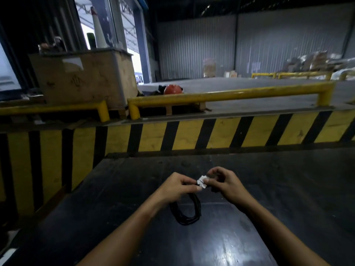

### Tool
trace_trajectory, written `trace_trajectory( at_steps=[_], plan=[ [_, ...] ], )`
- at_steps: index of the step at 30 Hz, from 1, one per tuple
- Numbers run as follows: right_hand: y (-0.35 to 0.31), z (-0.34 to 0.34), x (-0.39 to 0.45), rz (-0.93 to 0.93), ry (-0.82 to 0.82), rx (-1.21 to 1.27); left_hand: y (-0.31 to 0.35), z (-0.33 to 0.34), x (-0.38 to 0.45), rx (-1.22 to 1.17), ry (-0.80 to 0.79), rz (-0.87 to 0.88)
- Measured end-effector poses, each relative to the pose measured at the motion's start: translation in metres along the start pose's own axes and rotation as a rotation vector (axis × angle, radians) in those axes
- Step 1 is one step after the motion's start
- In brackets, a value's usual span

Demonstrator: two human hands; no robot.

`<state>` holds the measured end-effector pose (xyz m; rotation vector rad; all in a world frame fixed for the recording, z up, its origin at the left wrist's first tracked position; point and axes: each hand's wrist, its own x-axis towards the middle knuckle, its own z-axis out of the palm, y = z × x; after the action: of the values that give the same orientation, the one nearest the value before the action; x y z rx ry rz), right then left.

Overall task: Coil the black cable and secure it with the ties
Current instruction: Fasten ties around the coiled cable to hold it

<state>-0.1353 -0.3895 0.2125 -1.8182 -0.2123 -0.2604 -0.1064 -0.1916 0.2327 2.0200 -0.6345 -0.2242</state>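
Observation:
The black cable hangs as a coil of several loops just above the dark table. My left hand pinches the top of the coil between thumb and fingers. My right hand is closed on a small white tie that sits at the top of the coil, between both hands. The tie's far side is hidden by my fingers, so I cannot tell how far it wraps around the cable.
A yellow and black striped barrier runs along the table's far side, with yellow rails above it. A large cardboard box stands at the back left and a red helmet lies behind the rail.

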Motion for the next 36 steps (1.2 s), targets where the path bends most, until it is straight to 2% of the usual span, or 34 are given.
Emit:
trace_trajectory(
  at_steps=[4, 9, 13, 16, 18, 19, 22, 24, 30, 33, 36],
  plan=[
    [-0.041, -0.01, 0.002, -0.12, -0.022, -0.043, 0.035, -0.019, 0.004, -0.003, -0.034, 0.052],
    [-0.067, -0.028, -0.002, -0.26, -0.062, -0.289, 0.062, -0.031, 0.003, -0.081, -0.027, 0.113],
    [-0.079, -0.032, -0.004, -0.425, 0.001, -0.511, 0.075, -0.034, 0.001, -0.094, -0.019, 0.144],
    [-0.086, -0.032, -0.004, -0.482, 0.009, -0.552, 0.08, -0.035, -0.003, -0.082, -0.028, 0.169],
    [-0.087, -0.032, -0.006, -0.438, 0.013, -0.439, 0.082, -0.035, -0.006, -0.082, -0.032, 0.19],
    [-0.089, -0.032, -0.006, -0.378, 0.05, -0.307, 0.082, -0.035, -0.007, -0.076, -0.026, 0.203],
    [-0.095, -0.032, -0.008, -0.216, 0.235, 0.106, 0.083, -0.032, -0.008, -0.095, 0.033, 0.215],
    [-0.098, -0.028, -0.008, -0.203, 0.267, 0.133, 0.081, -0.029, -0.008, -0.103, 0.103, 0.198],
    [-0.11, -0.03, -0.007, -0.333, 0.344, -0.319, 0.077, -0.031, -0.008, -0.29, 0.33, 0.217],
    [-0.112, -0.02, -0.01, -0.425, 0.281, -0.566, 0.082, -0.028, -0.006, -0.373, 0.363, 0.258],
    [-0.115, -0.01, -0.016, -0.434, 0.196, -0.506, 0.085, -0.024, -0.005, -0.386, 0.367, 0.285]
  ],
)
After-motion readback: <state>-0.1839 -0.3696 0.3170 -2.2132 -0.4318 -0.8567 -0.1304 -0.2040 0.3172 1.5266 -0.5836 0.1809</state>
